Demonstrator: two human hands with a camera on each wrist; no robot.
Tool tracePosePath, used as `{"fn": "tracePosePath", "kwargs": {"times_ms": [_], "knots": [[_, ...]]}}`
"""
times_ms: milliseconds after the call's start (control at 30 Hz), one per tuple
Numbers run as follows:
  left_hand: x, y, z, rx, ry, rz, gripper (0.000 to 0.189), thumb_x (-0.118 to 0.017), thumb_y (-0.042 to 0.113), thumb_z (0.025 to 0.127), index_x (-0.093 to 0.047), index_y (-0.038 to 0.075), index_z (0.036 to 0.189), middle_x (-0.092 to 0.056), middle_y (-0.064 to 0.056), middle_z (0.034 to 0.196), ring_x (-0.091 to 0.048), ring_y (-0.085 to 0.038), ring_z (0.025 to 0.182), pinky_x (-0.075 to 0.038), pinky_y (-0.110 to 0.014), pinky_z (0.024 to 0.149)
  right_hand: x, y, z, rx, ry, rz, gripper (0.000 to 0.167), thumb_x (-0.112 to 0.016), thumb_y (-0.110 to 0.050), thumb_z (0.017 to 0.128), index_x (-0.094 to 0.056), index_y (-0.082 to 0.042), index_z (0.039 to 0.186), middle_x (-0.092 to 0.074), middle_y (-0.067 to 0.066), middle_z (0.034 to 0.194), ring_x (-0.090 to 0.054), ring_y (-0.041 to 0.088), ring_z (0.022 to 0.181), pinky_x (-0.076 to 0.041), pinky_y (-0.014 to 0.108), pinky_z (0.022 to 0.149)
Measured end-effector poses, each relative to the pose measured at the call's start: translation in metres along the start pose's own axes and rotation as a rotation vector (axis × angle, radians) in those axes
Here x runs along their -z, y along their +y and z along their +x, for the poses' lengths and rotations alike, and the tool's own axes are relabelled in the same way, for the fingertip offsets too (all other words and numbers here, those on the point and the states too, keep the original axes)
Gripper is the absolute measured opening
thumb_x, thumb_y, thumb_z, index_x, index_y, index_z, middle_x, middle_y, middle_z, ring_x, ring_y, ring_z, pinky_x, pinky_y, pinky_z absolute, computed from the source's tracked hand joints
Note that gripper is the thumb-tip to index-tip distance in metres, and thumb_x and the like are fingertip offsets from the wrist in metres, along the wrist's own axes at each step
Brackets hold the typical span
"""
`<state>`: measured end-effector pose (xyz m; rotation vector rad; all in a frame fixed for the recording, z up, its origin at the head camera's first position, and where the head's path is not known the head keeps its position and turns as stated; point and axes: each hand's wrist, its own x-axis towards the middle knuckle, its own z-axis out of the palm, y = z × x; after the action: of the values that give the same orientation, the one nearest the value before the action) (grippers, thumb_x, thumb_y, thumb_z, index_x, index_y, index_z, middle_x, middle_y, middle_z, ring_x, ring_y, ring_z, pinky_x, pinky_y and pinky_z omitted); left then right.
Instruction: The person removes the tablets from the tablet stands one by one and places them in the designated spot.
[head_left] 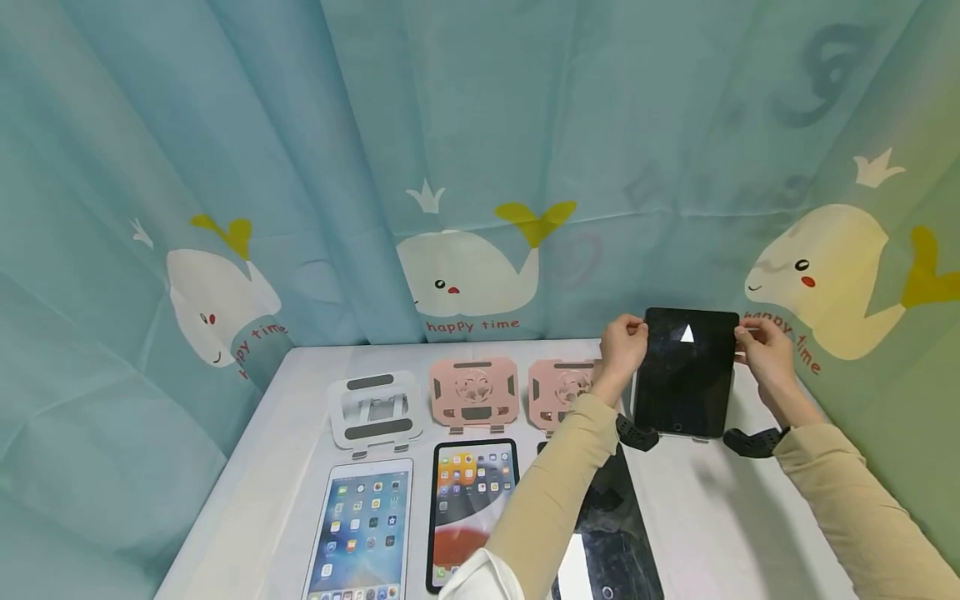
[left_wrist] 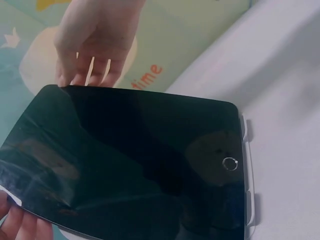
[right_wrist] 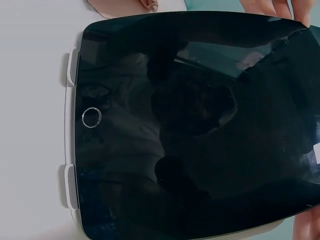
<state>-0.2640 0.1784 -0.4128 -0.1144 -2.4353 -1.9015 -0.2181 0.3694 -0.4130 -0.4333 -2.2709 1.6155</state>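
Observation:
A black tablet with a round home button leans upright at the right of the table. Its lower edge sits in the two lips of a white stand, mostly hidden behind it. My left hand pinches the tablet's left edge near the upper corner. On the opposite edge, also high up, my right hand holds it between thumb and fingers. The left wrist view shows the right hand's fingers behind the tablet's edge.
Left of the tablet stand a white stand and two pink stands. Before them lie a white-framed tablet, a black-framed tablet and a dark-screened tablet, partly under the left arm. A whale-print curtain closes off the back.

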Motion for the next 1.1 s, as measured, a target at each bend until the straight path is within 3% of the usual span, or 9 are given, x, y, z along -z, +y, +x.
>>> {"fn": "tracePosePath", "kwargs": {"times_ms": [267, 500, 833, 967, 1100], "knots": [[0.002, -0.001, -0.001, -0.004, -0.042, -0.008, 0.013, -0.06, 0.015, 0.094, -0.07, 0.007, 0.099, -0.068, -0.006, 0.087, -0.058, -0.011, 0.069, -0.041, -0.018, 0.058, 0.003, -0.001, -0.001, -0.009, -0.019, -0.027, 0.016, -0.044, -0.019, 0.101, -0.051, -0.031, 0.095, -0.05, -0.019, 0.079, -0.054, -0.007, 0.067, -0.05, 0.012, 0.06], [0.006, 0.001, -0.003, -0.015, -0.038, 0.001, 0.013, -0.06, 0.016, 0.094, -0.07, 0.008, 0.099, -0.068, -0.006, 0.087, -0.058, -0.01, 0.069, -0.041, -0.019, 0.059, 0.002, -0.005, -0.003, -0.023, -0.015, -0.036, 0.017, -0.044, -0.019, 0.101, -0.051, -0.032, 0.094, -0.05, -0.019, 0.08, -0.053, -0.007, 0.068, -0.05, 0.012, 0.061], [0.009, 0.006, -0.007, -0.007, -0.017, -0.012, 0.012, -0.062, 0.017, 0.093, -0.071, 0.01, 0.097, -0.069, -0.004, 0.087, -0.059, -0.008, 0.069, -0.042, -0.018, 0.059, 0.006, -0.012, -0.006, 0.029, -0.014, 0.108, 0.02, -0.048, -0.012, 0.099, -0.056, -0.028, 0.09, -0.054, -0.021, 0.072, -0.056, -0.007, 0.063, -0.048, 0.01, 0.057], [0.011, 0.009, -0.011, -0.024, -0.018, -0.037, 0.012, -0.063, 0.016, 0.093, -0.071, 0.009, 0.097, -0.069, -0.005, 0.086, -0.058, -0.008, 0.068, -0.042, -0.018, 0.059, 0.009, -0.014, -0.007, 0.022, -0.034, 0.189, 0.02, -0.049, -0.009, 0.098, -0.057, -0.026, 0.09, -0.056, -0.019, 0.072, -0.056, -0.005, 0.062, -0.048, 0.011, 0.056], [0.012, 0.01, -0.015, -0.037, -0.024, -0.044, 0.012, -0.063, 0.016, 0.093, -0.071, 0.008, 0.097, -0.069, -0.006, 0.088, -0.058, -0.007, 0.069, -0.042, -0.017, 0.06, 0.011, -0.016, -0.01, 0.005, -0.05, 0.201, 0.018, -0.05, -0.01, 0.098, -0.057, -0.025, 0.091, -0.056, -0.018, 0.072, -0.056, -0.004, 0.062, -0.048, 0.011, 0.056]]}}
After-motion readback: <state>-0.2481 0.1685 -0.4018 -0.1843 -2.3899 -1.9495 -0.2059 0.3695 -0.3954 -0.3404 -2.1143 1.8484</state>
